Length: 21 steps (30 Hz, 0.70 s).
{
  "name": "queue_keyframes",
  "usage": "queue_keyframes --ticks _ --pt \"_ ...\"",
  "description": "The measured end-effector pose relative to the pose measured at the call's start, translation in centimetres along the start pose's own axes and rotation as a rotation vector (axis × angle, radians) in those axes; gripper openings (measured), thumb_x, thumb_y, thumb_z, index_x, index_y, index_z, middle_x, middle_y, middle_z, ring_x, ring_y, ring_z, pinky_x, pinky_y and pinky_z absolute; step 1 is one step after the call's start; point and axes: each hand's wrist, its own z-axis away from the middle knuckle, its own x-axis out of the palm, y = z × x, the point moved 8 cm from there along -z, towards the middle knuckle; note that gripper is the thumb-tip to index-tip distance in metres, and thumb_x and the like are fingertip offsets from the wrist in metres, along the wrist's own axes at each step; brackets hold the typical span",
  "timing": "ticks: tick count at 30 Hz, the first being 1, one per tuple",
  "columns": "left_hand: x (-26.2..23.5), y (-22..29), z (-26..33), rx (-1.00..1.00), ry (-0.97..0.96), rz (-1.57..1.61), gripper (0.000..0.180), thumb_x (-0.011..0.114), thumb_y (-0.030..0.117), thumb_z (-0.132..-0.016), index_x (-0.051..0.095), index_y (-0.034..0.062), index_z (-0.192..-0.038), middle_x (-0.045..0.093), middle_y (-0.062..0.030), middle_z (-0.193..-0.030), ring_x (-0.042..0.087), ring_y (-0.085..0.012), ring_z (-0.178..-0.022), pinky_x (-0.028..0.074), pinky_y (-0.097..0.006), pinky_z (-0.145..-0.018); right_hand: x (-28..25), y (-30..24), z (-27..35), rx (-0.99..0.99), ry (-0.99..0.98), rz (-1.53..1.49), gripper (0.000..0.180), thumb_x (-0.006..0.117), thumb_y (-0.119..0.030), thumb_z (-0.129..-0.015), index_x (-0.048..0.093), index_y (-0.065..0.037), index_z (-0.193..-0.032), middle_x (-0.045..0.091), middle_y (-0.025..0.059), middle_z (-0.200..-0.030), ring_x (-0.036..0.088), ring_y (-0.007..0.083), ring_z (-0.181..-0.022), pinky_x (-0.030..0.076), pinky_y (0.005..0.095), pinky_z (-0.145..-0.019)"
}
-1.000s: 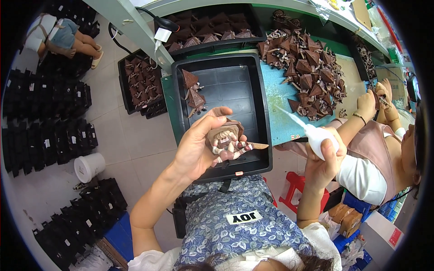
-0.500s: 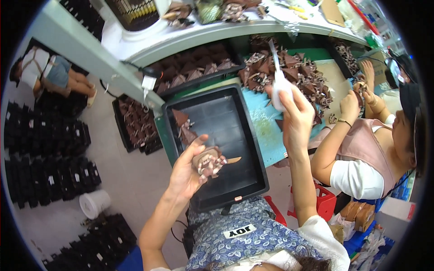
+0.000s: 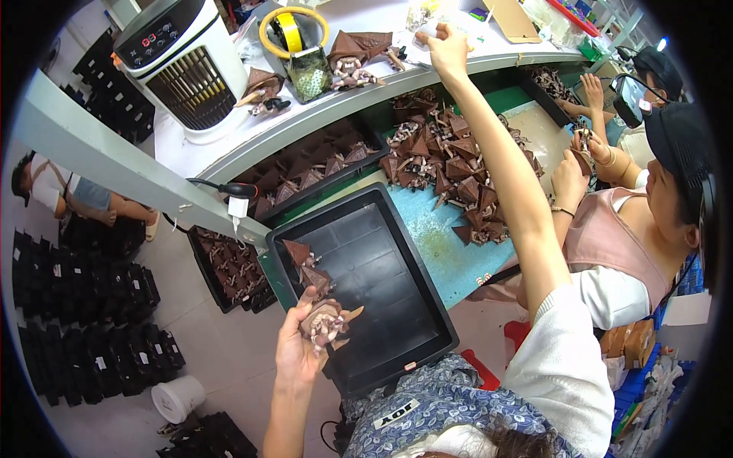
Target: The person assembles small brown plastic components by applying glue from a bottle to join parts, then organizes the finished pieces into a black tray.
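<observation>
My left hand (image 3: 294, 343) is closed around a small brown figurine (image 3: 326, 324) with pale limbs and a tan pointed part sticking out to its right. It is held over the left side of a black tray (image 3: 374, 271). Two more brown figurines (image 3: 305, 259) with angular brown tops lie along the tray's left wall. Stretched far forward, my right hand (image 3: 447, 52) is above the white shelf (image 3: 504, 53), fingers apart and slightly curled, with nothing visible held in them. Small clear and white items (image 3: 424, 19) lie by its fingertips.
A heap of brown figurines (image 3: 450, 156) covers the blue mat's (image 3: 427, 229) far side. Another filled tray (image 3: 305, 179) stands under the shelf. A white heater-like appliance (image 3: 183, 72) and yellow tape (image 3: 289, 32) are on the shelf. A grey post (image 3: 137, 153) rises left; a co-worker (image 3: 611, 237) sits right.
My right hand has moved forward to the shelf; the white bottle-like tool with a thin tip no longer shows in it. My left hand, still holding the figurine, is lower and further left in view.
</observation>
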Motion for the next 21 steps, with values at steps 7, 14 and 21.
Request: queue_keyframes --ticks 7,14,21 --pt "-0.3 -0.1 0.1 0.037 0.087 -0.034 0.026 0.049 0.020 -0.086 0.056 0.0159 -0.111 0.062 -0.0144 -0.097 0.060 -0.0385 -0.088 0.051 -0.042 -0.051 2.6 1.6 -2.7 -0.141 -0.107 0.436 0.050 0.078 -0.020 -0.066 0.061 0.005 -0.105 0.068 0.0144 -0.091 0.065 0.0225 -0.084 0.049 0.0326 -0.078" --pt "1.5 -2.5 -0.8 0.031 0.086 -0.061 0.025 0.050 0.021 -0.087 0.058 0.0162 -0.110 0.062 -0.0134 -0.099 0.060 -0.0396 -0.092 0.051 -0.042 -0.056 -5.8 -4.9 8.2 -0.110 0.217 -0.122 0.040 0.074 -0.010 -0.071 0.056 0.005 -0.103 0.061 0.0145 -0.100 0.060 0.0234 -0.090 0.048 0.0316 -0.080" --pt "5.9 -5.5 -1.5 -0.059 -0.125 0.088 0.028 0.049 0.017 -0.089 0.048 0.0117 -0.117 0.058 -0.0207 -0.106 0.063 -0.0382 -0.088 0.059 -0.045 -0.065 -6.8 -7.8 27.7 0.444 -0.294 -0.652 0.028 0.064 0.000 -0.081 0.054 0.003 -0.107 0.060 0.0096 -0.104 0.057 0.0124 -0.091 0.046 0.0260 -0.083"
